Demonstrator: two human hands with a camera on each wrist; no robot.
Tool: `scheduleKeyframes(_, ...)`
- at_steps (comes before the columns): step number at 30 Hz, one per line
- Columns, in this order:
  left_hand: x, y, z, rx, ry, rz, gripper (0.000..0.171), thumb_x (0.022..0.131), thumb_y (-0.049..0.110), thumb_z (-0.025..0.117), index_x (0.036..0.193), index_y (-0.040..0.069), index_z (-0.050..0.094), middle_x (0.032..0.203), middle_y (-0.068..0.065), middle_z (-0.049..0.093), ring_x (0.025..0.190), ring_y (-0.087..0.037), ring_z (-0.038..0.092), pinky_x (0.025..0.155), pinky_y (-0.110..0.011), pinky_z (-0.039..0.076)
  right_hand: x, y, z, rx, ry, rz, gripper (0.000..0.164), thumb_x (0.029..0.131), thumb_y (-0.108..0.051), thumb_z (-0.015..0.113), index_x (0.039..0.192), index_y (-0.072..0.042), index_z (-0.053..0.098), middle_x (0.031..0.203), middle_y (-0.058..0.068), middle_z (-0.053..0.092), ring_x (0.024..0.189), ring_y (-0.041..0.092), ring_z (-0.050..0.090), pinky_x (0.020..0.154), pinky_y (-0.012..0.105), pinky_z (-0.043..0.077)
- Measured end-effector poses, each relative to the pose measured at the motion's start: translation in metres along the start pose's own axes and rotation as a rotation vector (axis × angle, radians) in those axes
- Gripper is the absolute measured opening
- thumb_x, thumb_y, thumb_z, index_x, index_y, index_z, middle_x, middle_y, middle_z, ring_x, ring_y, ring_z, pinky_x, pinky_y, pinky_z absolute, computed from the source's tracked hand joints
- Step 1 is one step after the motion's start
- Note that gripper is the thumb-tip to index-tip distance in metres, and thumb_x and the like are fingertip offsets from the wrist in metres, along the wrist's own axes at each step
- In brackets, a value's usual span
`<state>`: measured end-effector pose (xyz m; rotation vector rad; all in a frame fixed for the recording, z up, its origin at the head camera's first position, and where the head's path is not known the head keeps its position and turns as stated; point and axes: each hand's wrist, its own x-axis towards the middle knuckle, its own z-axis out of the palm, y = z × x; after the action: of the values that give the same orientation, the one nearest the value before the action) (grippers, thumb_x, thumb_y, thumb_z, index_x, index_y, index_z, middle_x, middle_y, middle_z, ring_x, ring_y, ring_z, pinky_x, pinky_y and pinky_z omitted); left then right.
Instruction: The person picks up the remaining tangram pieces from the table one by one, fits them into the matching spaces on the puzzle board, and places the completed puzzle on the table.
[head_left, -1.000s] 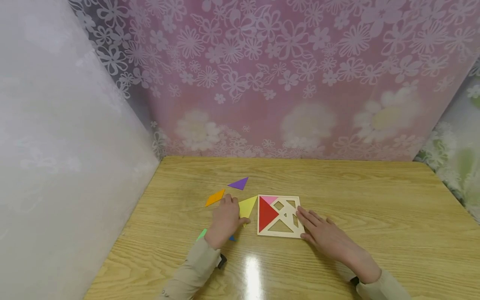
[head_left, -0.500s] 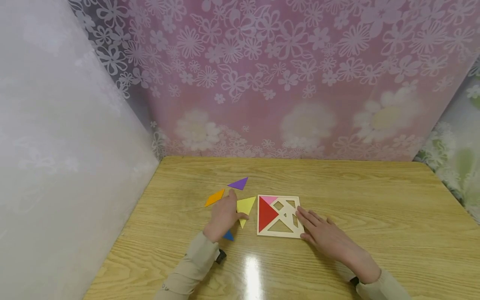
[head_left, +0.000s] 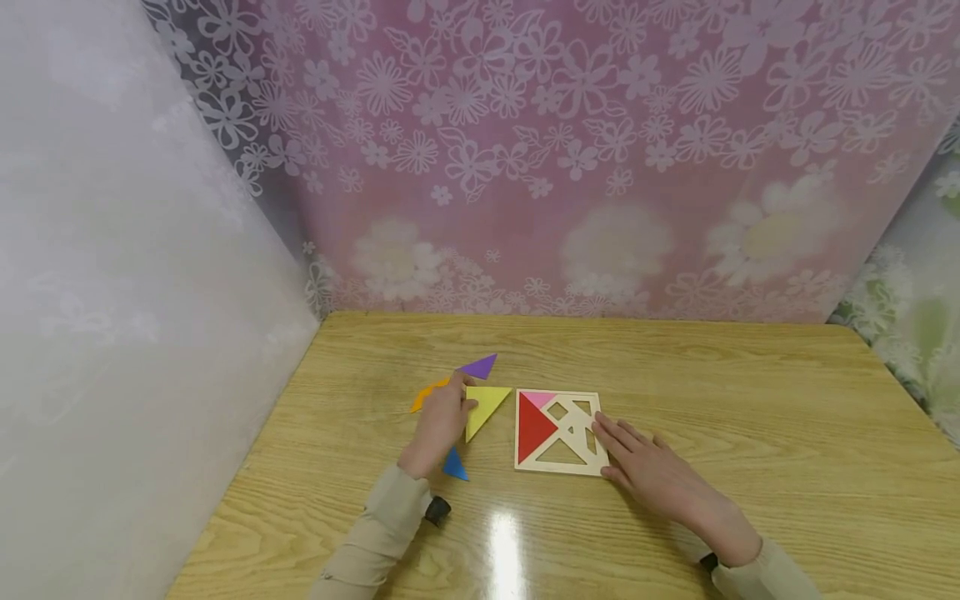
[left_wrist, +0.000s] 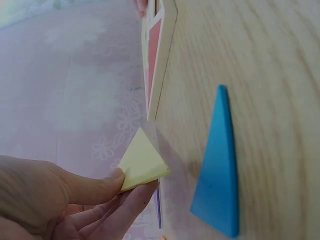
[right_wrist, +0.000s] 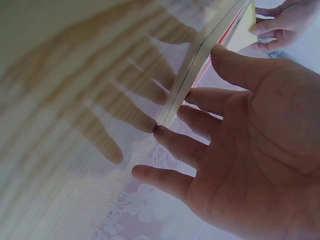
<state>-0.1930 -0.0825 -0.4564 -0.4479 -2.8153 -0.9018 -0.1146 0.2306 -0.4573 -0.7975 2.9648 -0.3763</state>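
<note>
My left hand (head_left: 441, 423) pinches a yellow triangle tile (head_left: 486, 408) by its left edge. In the left wrist view the yellow tile is held off the table between thumb and fingers. My right hand (head_left: 660, 475) lies along the right edge of a pale wooden tangram board (head_left: 558, 468), its straight fingers touching the rim. A red triangle (head_left: 536, 429) and a pink piece (head_left: 538, 399) sit in the board, beside several open cut-outs. Just left of the board, the yellow tile is apart from it.
A purple triangle (head_left: 480, 367) lies behind the left hand. An orange parallelogram (head_left: 427, 395) is partly covered by that hand. Nearer me lies a blue triangle (head_left: 454, 465). All rest on the wood-grain table (head_left: 712, 375), with a floral curtain (head_left: 525, 167) behind.
The left hand has gripped the yellow triangle, lifted it and turned it slightly. The green piece seen a second ago is now hidden by the left arm. The right hand and board stay still.
</note>
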Motion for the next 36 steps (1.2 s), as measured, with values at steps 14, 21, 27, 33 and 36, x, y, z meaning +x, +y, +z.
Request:
scheduleKeyframes(14,0.003,0.008,-0.007,-0.055,0.036,0.028,0.022,0.094,0.003,0.071,0.113,-0.001,0.062,0.086,-0.014,0.069,0.058,-0.015,0.058,0.050,-0.020,0.043,-0.001,0.001,0.000,0.005,0.002,-0.003,0.060,0.102,-0.025,0.061,0.153,-0.001,0.040,0.159,0.019,0.037,0.136,0.046,0.047,0.100,0.073,0.039)
scheduleKeyframes(21,0.007,0.022,-0.002,-0.046,0.027,0.078,0.023,0.093,0.005,0.072,0.113,0.001,0.063,0.089,-0.012,0.070,0.071,-0.024,0.066,0.060,-0.026,0.050,-0.001,0.002,0.000,0.004,0.002,-0.003,0.060,0.102,-0.025,0.061,0.153,-0.001,0.041,0.159,0.019,0.038,0.136,0.046,0.047,0.099,0.073,0.040)
scheduleKeyframes(27,0.009,0.037,0.005,-0.081,-0.021,0.143,0.023,0.095,0.007,0.070,0.115,0.002,0.061,0.091,-0.012,0.071,0.073,-0.023,0.069,0.062,-0.024,0.052,0.000,0.001,0.000,0.004,0.016,-0.004,0.061,0.101,-0.025,0.062,0.153,-0.001,0.041,0.158,0.019,0.039,0.136,0.047,0.047,0.099,0.073,0.039)
scheduleKeyframes(33,0.011,0.048,0.014,-0.083,-0.074,0.193,0.022,0.096,0.007,0.069,0.116,0.004,0.060,0.092,-0.010,0.071,0.071,-0.019,0.067,0.060,-0.021,0.049,0.000,0.001,0.001,0.004,0.014,-0.003,0.061,0.101,-0.026,0.061,0.153,-0.001,0.041,0.159,0.018,0.038,0.136,0.047,0.046,0.099,0.073,0.039)
scheduleKeyframes(36,0.011,0.052,0.018,-0.083,-0.106,0.203,0.022,0.096,0.009,0.069,0.116,0.006,0.060,0.093,-0.009,0.071,0.070,-0.016,0.064,0.060,-0.019,0.047,0.000,0.001,0.001,0.001,0.003,-0.001,0.061,0.102,-0.027,0.061,0.154,-0.001,0.040,0.159,0.018,0.037,0.136,0.047,0.046,0.099,0.073,0.040)
